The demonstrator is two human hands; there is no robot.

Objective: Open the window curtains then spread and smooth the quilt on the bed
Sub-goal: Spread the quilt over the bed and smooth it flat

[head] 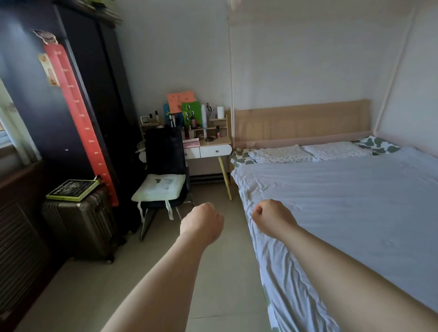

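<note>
One quilt (351, 211), pale blue, likely light, soft and limp, best gripped along its rumpled near edge; left hand (202, 223) and right hand (272, 218) both fisted, empty.

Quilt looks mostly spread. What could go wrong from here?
The quilt is bunched along its near edge, and the left hand and right hand are fisted, holding nothing: those wrinkles may get left. The chair crowds the aisle beside the bed; walking headward could bump it.
</note>
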